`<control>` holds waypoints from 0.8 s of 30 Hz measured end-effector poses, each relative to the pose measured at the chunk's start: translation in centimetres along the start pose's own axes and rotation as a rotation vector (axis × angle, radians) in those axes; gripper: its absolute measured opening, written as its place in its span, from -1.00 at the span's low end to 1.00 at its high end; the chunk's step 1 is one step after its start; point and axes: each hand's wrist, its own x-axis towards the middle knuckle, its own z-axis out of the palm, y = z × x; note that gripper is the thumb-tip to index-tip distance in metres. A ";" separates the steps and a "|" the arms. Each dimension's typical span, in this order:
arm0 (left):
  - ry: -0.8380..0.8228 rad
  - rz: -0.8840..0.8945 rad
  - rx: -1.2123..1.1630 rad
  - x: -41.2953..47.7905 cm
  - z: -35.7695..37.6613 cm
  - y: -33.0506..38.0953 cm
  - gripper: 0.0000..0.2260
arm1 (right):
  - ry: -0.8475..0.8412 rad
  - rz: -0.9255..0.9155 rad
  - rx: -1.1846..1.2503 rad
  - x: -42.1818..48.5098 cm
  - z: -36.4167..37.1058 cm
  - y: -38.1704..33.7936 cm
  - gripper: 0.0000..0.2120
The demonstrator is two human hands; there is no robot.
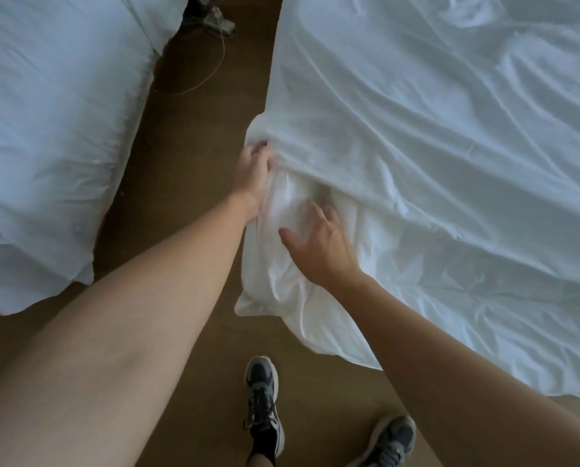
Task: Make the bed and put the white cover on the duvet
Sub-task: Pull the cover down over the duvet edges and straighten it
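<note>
Spreading out to the right of both hands and beyond them, the white cover (433, 146) lies rumpled and deeply creased, its near edge drooping toward the floor (187, 136) by the right forearm. Whether the duvet is already inside it cannot be told.

Left of the left hand, across a strip of brown floor, sits a second bed (52, 129) in smooth white bedding, well apart from the cover.

Both bare forearms reach forward from the bottom of the view and meet at the cover's near left side, where the cloth gathers into a puffy bunched corner (275, 291) that hangs just below the hands.

The right hand (318, 244) lies flat on that bunched cloth, palm down, fingers straight and fanned out, gripping nothing. The left hand (254, 163), just beyond and to the left of the right one, has its fingers curled into a fold at the cover's edge and grasps it.

Beneath the forearms, two grey laced shoes (263, 406) stand on the floor. Far beyond the left hand, a thin pale cable (214, 72) loops across the floor to a power strip (219, 21) in the gap.
</note>
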 end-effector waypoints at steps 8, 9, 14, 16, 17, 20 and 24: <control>-0.319 -0.261 -0.073 7.2 -1.7 -0.4 -0.30 | -0.017 0.167 0.173 6.8 1.2 -3.4 -0.04; -0.301 -0.208 -0.047 7.6 -1.5 0.2 -0.37 | -0.029 0.178 0.117 7.4 1.3 -3.5 -0.16; -0.175 -0.044 0.084 8.3 -1.5 2.9 -0.68 | 0.010 0.077 0.078 9.3 1.3 -5.4 -0.46; -0.060 -0.046 0.102 7.5 -3.8 3.3 -0.76 | -0.031 -0.002 0.099 9.3 1.4 -7.2 -0.47; 0.005 -0.039 0.108 7.0 -5.5 3.3 -0.81 | -0.092 -0.037 0.094 8.9 1.6 -8.3 -0.48; 0.179 -0.068 0.204 6.0 -11.4 2.1 -0.77 | -0.372 -0.115 0.040 7.7 2.3 -10.9 -0.48; 0.251 -0.254 0.371 6.2 -14.2 -1.2 -0.59 | -0.354 -0.118 -0.318 5.8 2.4 -9.2 -0.41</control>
